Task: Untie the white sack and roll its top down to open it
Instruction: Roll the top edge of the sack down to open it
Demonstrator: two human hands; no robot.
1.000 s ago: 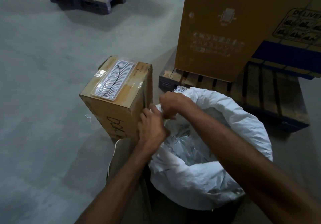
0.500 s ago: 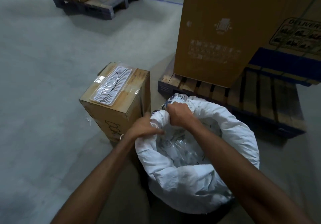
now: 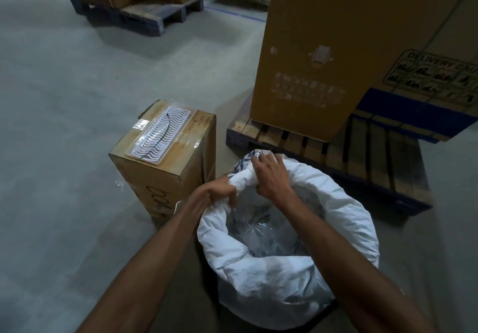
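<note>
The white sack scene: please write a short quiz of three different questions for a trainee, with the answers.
1. True or false: the top of the white sack is tied shut.
2. Which hands grip the sack's rolled rim at its far-left edge? A) left only B) right only C) both
3. Fill in: the cardboard box with a clear plastic tray on top stands to the ____ of the sack.

Key
1. False: the mouth is open, its rim rolled down, and clear plastic shows inside.
2. C: the left hand and the right hand both grip the rim, side by side.
3. left
</note>
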